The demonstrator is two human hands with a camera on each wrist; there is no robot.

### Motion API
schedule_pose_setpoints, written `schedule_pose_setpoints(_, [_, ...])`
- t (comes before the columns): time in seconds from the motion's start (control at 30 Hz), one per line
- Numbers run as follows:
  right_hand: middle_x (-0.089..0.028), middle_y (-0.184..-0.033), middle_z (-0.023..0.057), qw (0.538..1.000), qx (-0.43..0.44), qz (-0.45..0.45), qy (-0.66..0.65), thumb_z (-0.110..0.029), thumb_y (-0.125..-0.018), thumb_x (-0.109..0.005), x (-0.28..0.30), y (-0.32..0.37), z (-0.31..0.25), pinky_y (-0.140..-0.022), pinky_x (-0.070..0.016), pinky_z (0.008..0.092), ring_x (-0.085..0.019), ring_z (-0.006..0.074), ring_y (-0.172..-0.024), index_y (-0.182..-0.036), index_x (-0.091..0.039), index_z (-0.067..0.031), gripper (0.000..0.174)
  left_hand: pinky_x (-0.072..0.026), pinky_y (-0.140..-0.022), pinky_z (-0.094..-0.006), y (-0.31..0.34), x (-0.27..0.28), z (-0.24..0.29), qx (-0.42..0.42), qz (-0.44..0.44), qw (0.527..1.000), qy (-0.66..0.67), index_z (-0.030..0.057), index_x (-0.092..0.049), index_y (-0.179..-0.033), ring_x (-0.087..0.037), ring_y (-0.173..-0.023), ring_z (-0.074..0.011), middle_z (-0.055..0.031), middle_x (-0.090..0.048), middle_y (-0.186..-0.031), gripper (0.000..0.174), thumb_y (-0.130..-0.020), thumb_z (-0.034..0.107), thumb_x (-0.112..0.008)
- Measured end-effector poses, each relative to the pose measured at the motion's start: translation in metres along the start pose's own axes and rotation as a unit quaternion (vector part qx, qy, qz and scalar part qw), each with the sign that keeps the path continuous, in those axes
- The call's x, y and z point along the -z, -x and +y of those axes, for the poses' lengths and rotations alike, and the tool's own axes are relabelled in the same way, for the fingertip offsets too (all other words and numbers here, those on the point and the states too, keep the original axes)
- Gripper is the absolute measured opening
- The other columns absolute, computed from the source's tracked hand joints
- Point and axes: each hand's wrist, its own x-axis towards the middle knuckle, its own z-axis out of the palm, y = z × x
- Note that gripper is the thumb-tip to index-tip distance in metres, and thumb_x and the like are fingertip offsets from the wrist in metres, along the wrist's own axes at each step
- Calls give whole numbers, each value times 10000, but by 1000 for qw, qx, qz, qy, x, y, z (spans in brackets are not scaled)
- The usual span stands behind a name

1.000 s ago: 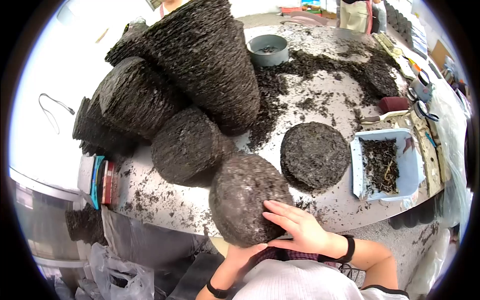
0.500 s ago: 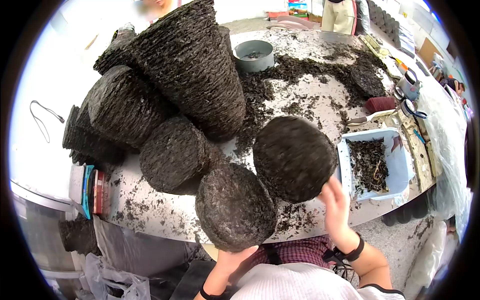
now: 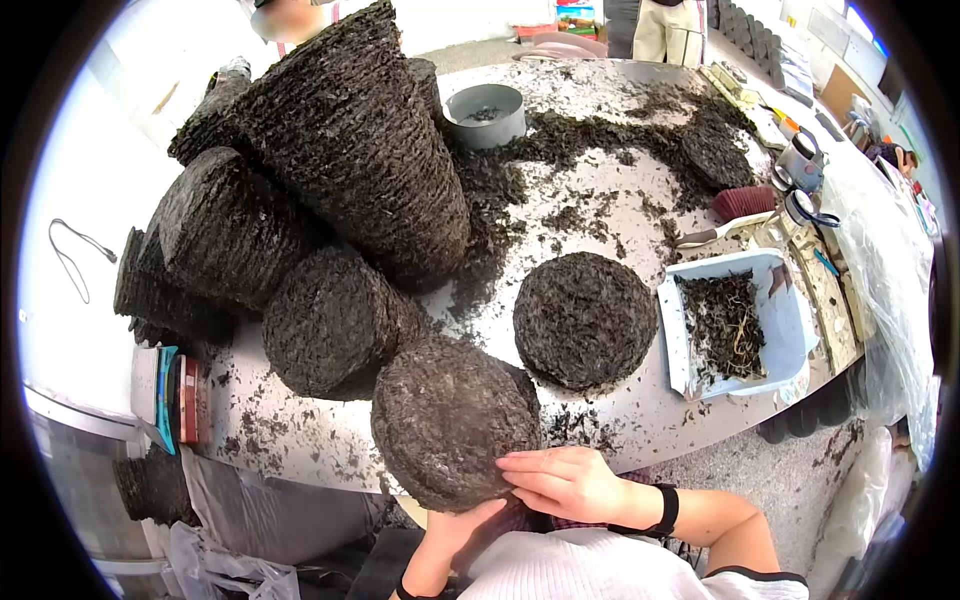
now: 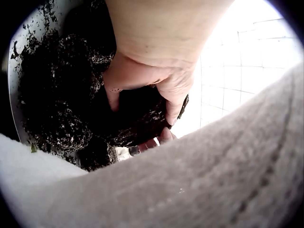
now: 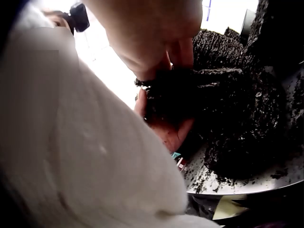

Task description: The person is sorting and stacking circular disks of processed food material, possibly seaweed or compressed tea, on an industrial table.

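A short stack of round, dark dried seaweed cakes point(image 3: 440, 415) is held tilted at the table's front edge. My left hand point(image 3: 452, 540) grips it from below, thumb along its near rim; the other fingers are mostly hidden beneath it in the head view. At the right rim of the same stack, my right hand point(image 3: 568, 484) pinches the edge, fingers lying on the top face. The left wrist view shows my left hand point(image 4: 147, 78) spread around the dark cakes. Just right of the stack, another round seaweed cake point(image 3: 587, 320) lies flat on the table.
Tall leaning stacks of seaweed cakes point(image 3: 350, 150) fill the table's left side. A blue bin point(image 3: 800, 335) with seaweed scraps stands right, a red-bristled brush point(image 3: 742, 204) behind it. Farther back are a grey round container point(image 3: 505, 128) and scattered crumbs. A person point(image 3: 670, 32) stands behind.
My right hand went from the held stack to the right-hand pile, where a cake was in motion half a second ago, then came back. That cake now lies flat. The left hand keeps its hold.
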Motion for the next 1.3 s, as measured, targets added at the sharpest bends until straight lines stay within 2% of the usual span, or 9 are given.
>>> schedule_pose_setpoints(0.2, [-627, -839, -5, 868, -312, 366, -126, -23, -871, -634, 43, 14, 25, -656, -501, 238, -579, 72, -722, -1011, -644, 9, 144, -465, -906, -321, 11, -1, 3, -1, 66, 998, -6, -16, -575, -1148, -587, -1009, -179, -69, -614, -1113, 456, -739, 7, -776])
schedule_pose_setpoints(0.37, [-578, -1069, 23, 729, -457, 453, -235, -221, -898, -662, 63, 47, 96, -729, -440, 233, -530, 82, -893, -1078, -588, -49, 260, -408, -1007, -388, 10, -4, 1, 94, 96, 990, 44, 5, -462, -1296, -531, -1144, -235, -102, -537, -1248, 654, -711, 3, -756])
schedule_pose_setpoints(0.47, [-600, -878, 6, 854, -370, 283, -231, -124, -882, -653, 46, 32, 44, -687, -458, 232, -551, 83, -795, -952, -594, -46, 120, -407, -1018, -392, 10, -6, 9, 93, 82, 991, 49, 7, -461, -1300, -530, -1153, -239, -105, -538, -1252, 658, -709, -3, -752])
schedule_pose_setpoints(0.57, [-617, -1180, 115, 995, -73, 14, -70, -202, -792, -746, 28, 4, 7, -842, -521, 332, -625, 265, -1022, -1095, -626, -41, 364, -435, -975, -359, 4, -7, 6, 41, 16, 999, 23, -12, -515, -1248, -551, -1116, -215, -98, -567, -1221, 557, -746, 18, -753])
schedule_pose_setpoints(0.73, [-640, -1191, 107, 999, 17, -43, 27, -130, -789, -707, 3, -6, -3, -852, -543, 325, -631, 240, -1085, -1066, -661, -32, 297, -447, -959, -333, 4, 0, 0, 31, -20, 999, 25, -21, -536, -1236, -556, -1110, -183, -93, -587, -1212, 540, -748, 11, -764])
schedule_pose_setpoints(0.93, [-658, -1148, 121, 984, -100, -32, -142, -138, -786, -728, 15, -6, -9, -835, -546, 357, -655, 275, -1018, -1034, -668, -28, 277, -460, -933, -335, 3, -11, 8, 25, -45, 995, -82, -14, -530, -1234, -578, -1070, -181, -100, -605, -1182, 578, -743, 117, -803])
schedule_pose_setpoints(1.0, [-460, -1393, 189, 983, -108, -59, -134, -280, -737, -796, 19, -14, -22, -1019, -420, 409, -484, 338, -1256, -1309, -493, -17, 699, -466, -924, -341, 3, -14, 4, 37, -33, 988, -149, -6, -521, -1248, -590, -1062, -203, -127, -610, -1174, 636, -736, 220, -821])
schedule_pose_setpoints(1.13, [-232, -1515, 212, 986, -108, -92, -89, -356, -761, -772, 9, -22, -26, -1108, -296, 423, -271, 369, -1389, -1428, -329, -29, 865, -443, -970, -364, 2, -21, 0, -50, -66, 988, -134, 19, -439, -1330, -543, -1160, -229, -116, -533, -1297, 741, -724, 202, -823])
schedule_pose_setpoints(1.3, [-584, -1269, 153, 973, -174, -67, -139, -129, -867, -656, 21, -20, -24, -938, -486, 365, -591, 308, -1123, -1340, -499, -50, 504, -412, -1008, -382, -5, -19, 16, -59, -51, 984, -161, -7, -410, -1340, -527, -1172, -260, -134, -523, -1305, 695, -766, 122, -779])
